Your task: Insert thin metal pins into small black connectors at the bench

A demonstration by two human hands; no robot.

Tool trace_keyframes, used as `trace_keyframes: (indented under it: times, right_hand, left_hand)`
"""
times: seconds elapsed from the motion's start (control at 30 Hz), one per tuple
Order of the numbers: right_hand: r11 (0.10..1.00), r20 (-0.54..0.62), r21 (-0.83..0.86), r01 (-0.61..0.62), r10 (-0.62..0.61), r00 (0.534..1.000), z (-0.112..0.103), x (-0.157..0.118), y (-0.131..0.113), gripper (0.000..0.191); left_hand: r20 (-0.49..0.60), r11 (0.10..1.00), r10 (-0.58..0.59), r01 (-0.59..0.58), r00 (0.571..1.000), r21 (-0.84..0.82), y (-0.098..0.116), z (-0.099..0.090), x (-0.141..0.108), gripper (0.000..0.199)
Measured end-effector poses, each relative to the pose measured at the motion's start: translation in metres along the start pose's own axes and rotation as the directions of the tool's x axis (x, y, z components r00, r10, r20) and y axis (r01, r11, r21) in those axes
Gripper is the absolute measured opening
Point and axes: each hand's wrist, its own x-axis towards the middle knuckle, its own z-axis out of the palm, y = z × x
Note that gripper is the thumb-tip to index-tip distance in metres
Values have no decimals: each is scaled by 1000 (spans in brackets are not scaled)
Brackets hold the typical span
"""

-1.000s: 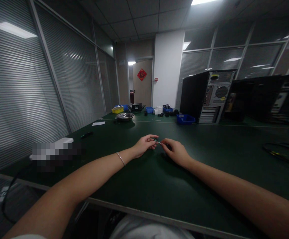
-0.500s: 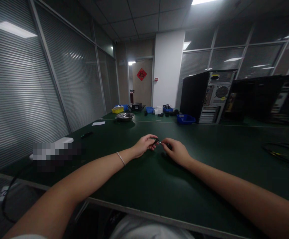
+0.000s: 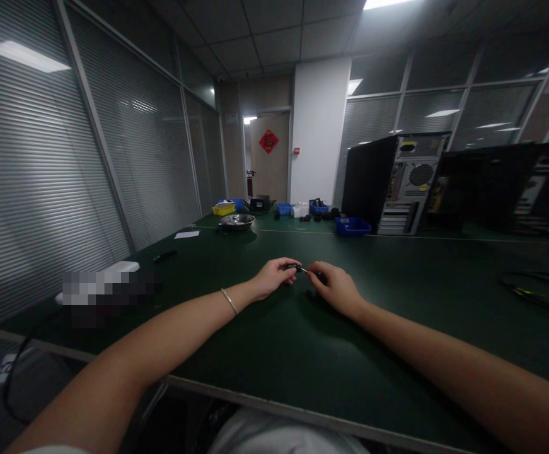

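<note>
Near the middle of the green table (image 3: pixel 265 340), my left hand (image 3: pixel 274 277) pinches a small black part (image 3: pixel 295 268) between thumb and fingers. Just to the right, my right hand (image 3: pixel 333 285) is closed around a screwdriver-like tool with a dark handle (image 3: pixel 321 277). Its thin metal shaft (image 3: pixel 305 270) points left to the black part. Whether the tip touches the part is too small to tell. Both hands are slightly above the tabletop.
A metal bowl (image 3: pixel 237 222) and white paper (image 3: pixel 187 234) lie at the back left. Behind the hands are a blue bin (image 3: pixel 352 226) and a computer tower (image 3: pixel 397 183). Black cables (image 3: pixel 539 293) lie right; a dark green item (image 3: pixel 165 256) lies left.
The small black part in my left hand has turned to lie flatter, and the left fingers have shifted slightly. My right hand has stayed nearly still.
</note>
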Motion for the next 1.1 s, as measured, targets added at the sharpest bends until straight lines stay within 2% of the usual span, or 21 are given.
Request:
trace_keyframes:
  times: [0.67, 0.87, 1.1]
  right_hand:
    - [997, 49, -70, -16, 19, 999, -2, 0, -2, 23]
    - [996, 23, -89, -30, 32, 999, -2, 0, -1, 23]
    - [993, 0, -121, 11, -11, 1000, -2, 2, 1, 21]
  left_hand:
    - [-8, 997, 9, -9, 1000, -76, 1, 2, -1, 36]
    - [-9, 997, 10, -10, 1000, -75, 3, 1, -2, 38]
    - [-18, 997, -10, 8, 1000, -77, 7, 3, -4, 38]
